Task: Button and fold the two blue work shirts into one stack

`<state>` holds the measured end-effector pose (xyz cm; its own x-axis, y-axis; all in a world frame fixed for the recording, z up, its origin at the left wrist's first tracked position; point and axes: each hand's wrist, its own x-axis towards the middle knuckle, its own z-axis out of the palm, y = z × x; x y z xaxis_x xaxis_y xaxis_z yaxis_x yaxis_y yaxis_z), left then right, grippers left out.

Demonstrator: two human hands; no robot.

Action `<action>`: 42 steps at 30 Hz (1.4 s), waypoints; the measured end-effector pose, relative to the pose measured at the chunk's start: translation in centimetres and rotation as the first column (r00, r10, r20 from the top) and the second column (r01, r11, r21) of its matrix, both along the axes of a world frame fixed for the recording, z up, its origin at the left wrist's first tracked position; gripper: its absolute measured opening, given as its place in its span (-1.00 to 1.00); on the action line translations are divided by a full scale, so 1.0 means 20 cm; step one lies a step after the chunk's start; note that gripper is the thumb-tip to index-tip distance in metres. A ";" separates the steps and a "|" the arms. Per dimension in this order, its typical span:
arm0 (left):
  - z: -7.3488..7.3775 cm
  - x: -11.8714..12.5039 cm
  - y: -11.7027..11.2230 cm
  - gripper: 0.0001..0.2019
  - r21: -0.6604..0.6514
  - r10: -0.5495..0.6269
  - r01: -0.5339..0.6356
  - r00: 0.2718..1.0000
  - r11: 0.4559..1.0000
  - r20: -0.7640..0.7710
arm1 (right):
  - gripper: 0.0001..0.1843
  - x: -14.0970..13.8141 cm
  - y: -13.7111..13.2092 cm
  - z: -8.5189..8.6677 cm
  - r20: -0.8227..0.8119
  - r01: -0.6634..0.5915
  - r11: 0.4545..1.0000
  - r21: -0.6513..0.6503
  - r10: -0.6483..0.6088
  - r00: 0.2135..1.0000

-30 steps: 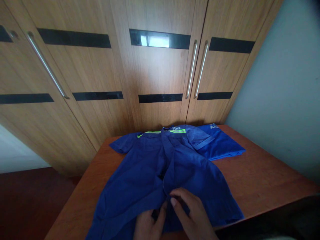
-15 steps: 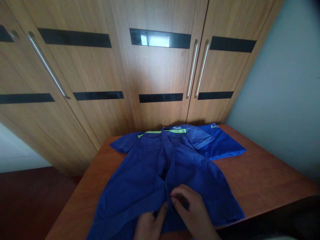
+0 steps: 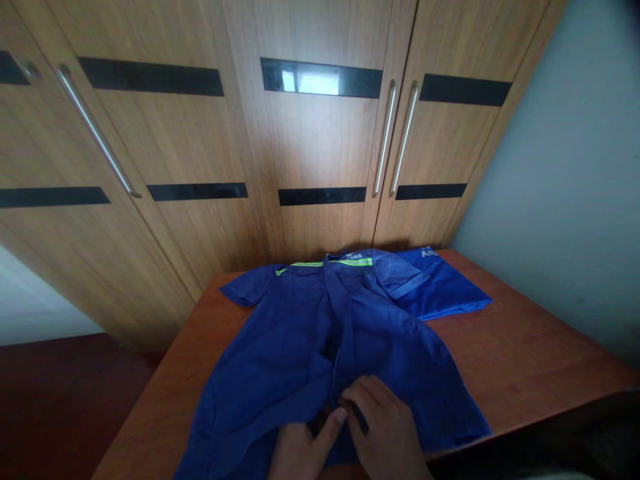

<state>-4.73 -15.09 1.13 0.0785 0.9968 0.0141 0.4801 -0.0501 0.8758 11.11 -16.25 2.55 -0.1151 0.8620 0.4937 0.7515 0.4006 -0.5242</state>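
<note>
A blue work shirt (image 3: 300, 347) with a yellow-green stripe near the collar lies spread on the brown wooden table (image 3: 525, 360), collar away from me. Both my hands work at the shirt's front opening near its lower hem. My left hand (image 3: 303, 450) pinches the left front edge, thumb raised against the cloth. My right hand (image 3: 385, 430) has its fingers curled on the right front edge, meeting the left thumb. What lies between the fingers besides cloth is hidden.
A second, folded blue garment (image 3: 440, 287) with white lettering lies at the back right, partly under the shirt's sleeve. Wooden wardrobe doors (image 3: 320, 147) with metal handles stand right behind the table. A pale wall (image 3: 575, 200) is at right; dark red floor (image 3: 65, 407) at left.
My hands stayed at the front opening; the left thumb has risen and pressed toward the right fingers, and the right hand shifted slightly lower. The shirt barely moved.
</note>
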 end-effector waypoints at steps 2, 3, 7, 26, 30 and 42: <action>0.01 0.00 0.00 -0.64 -0.018 0.006 -0.006 1.000 1.000 -0.001 | -0.79 -0.01 0.00 0.00 0.014 0.000 0.999 0.042 -0.001 1.000; 0.01 0.01 0.00 -0.64 -0.019 0.013 -0.013 1.000 1.000 0.005 | -0.79 -0.01 -0.01 0.00 0.019 -0.002 0.998 0.060 0.000 1.000; 0.03 0.00 0.00 -0.63 -0.016 0.032 -0.031 0.998 0.999 0.059 | -0.79 -0.02 -0.01 -0.01 0.028 -0.013 0.993 0.114 0.010 1.000; 0.09 -0.01 0.01 -0.64 -0.040 0.017 -0.007 0.970 0.999 0.244 | -0.86 -0.03 -0.02 0.01 -0.293 -0.061 0.987 -0.151 0.014 0.956; 0.10 -0.01 0.02 -0.64 -0.013 0.030 -0.028 0.978 1.000 0.205 | -0.80 -0.03 -0.02 0.03 -0.437 -0.097 0.953 -0.287 -0.040 0.898; 0.08 -0.02 0.01 -0.66 0.087 0.101 -0.113 0.987 0.990 0.125 | -0.60 -0.04 0.03 0.03 -0.779 -0.289 0.854 -0.433 -0.193 0.596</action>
